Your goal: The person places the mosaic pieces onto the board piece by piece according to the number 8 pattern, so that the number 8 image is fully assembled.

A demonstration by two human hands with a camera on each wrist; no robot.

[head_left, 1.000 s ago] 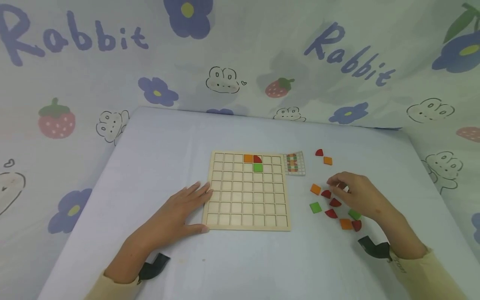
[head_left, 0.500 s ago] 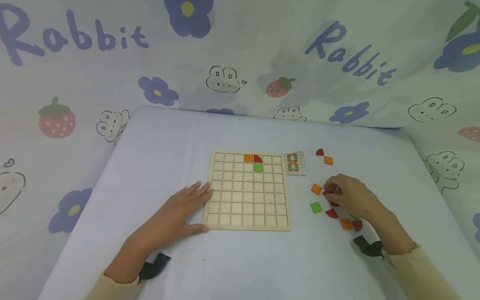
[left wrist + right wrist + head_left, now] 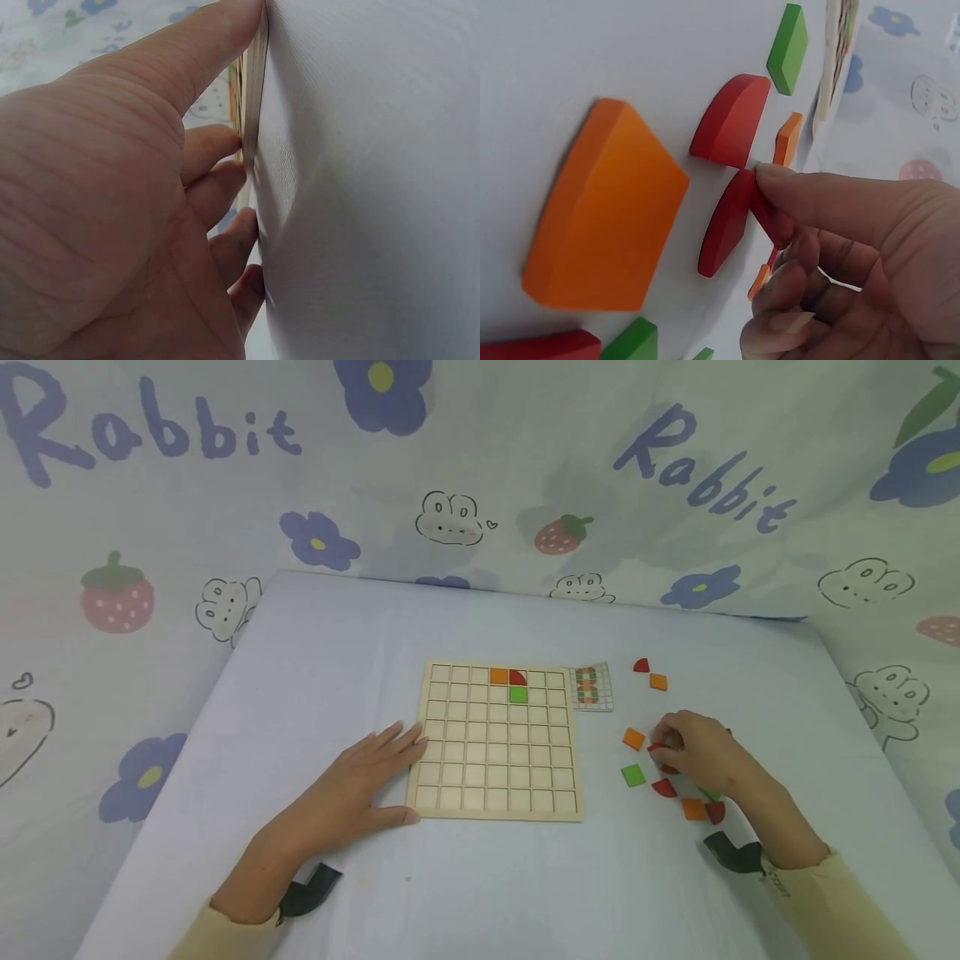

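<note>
My left hand (image 3: 356, 785) lies with fingers extended at the left edge of the wooden grid board (image 3: 476, 732); its thumb and fingertips touch the frame in the left wrist view. In the board's far row are an orange square tile (image 3: 498, 676) and a red quarter-circle tile (image 3: 517, 677), with a green square tile (image 3: 518, 694) below the red one. Right of the board, my right hand (image 3: 702, 750) pinches another red quarter-circle tile (image 3: 768, 214) between thumb and index finger. Two more red tiles lie close by; one (image 3: 729, 225) overlaps the pinched tile in the right wrist view.
A pattern card (image 3: 592, 687) lies against the board's right side. Around my right hand are loose tiles, among them an orange square (image 3: 633, 738), a green square (image 3: 633, 775) and a red quarter-circle (image 3: 716, 812). Farther back lies an orange square (image 3: 658, 682).
My right hand has shifted slightly left and lower onto the red tiles, and its thumb and index finger have closed on one. The left hand has stayed at the board's edge.
</note>
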